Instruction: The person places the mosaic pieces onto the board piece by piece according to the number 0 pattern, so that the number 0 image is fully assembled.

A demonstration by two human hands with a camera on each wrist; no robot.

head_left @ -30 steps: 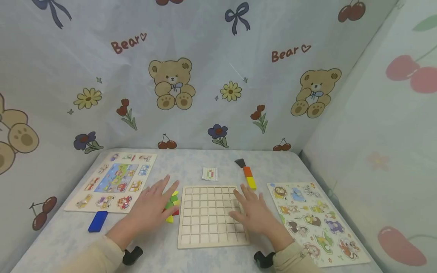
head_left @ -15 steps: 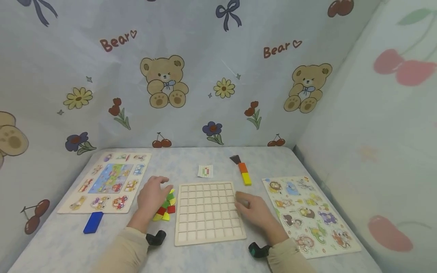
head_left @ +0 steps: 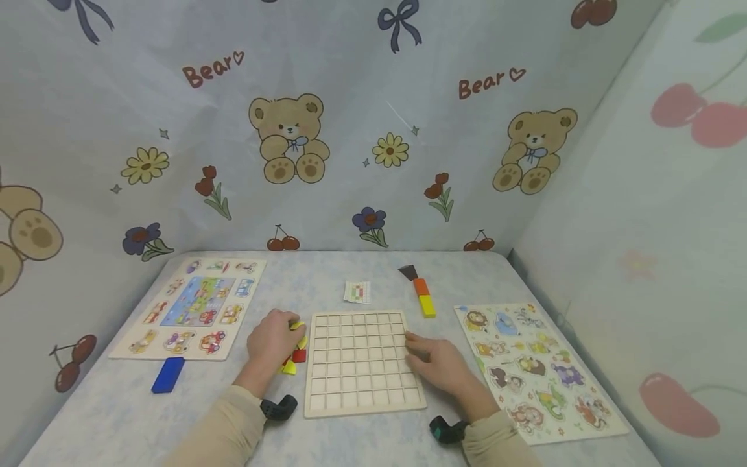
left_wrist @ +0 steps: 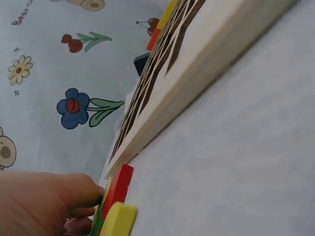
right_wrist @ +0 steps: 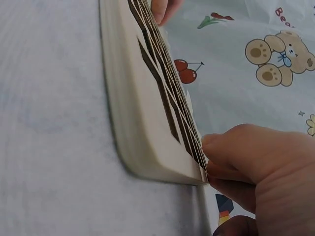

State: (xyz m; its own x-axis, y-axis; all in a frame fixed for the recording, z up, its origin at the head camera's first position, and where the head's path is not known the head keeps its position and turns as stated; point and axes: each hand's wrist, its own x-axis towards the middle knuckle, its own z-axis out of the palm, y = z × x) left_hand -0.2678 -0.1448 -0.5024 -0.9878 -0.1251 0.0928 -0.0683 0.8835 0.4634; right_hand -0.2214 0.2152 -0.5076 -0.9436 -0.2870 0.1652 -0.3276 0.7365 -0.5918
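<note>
My left hand (head_left: 273,338) sits left of centre in the frame, fingers curled over the pile of coloured tiles (head_left: 294,358) (whether one is actually pinched, I cannot tell). The empty wooden grid board (head_left: 362,360) lies immediately right of that pile, at lower centre. My right hand (head_left: 439,366) rests at the board's right edge, fingers curled against it.

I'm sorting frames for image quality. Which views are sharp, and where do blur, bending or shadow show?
Head view: evenly lit, sharp, the backdrop bending at the edges, the grid board crisp. Left wrist view: the yellow block is soft and close. Right wrist view: the right hand is blurred, and the board's underside is in soft shadow.
</note>
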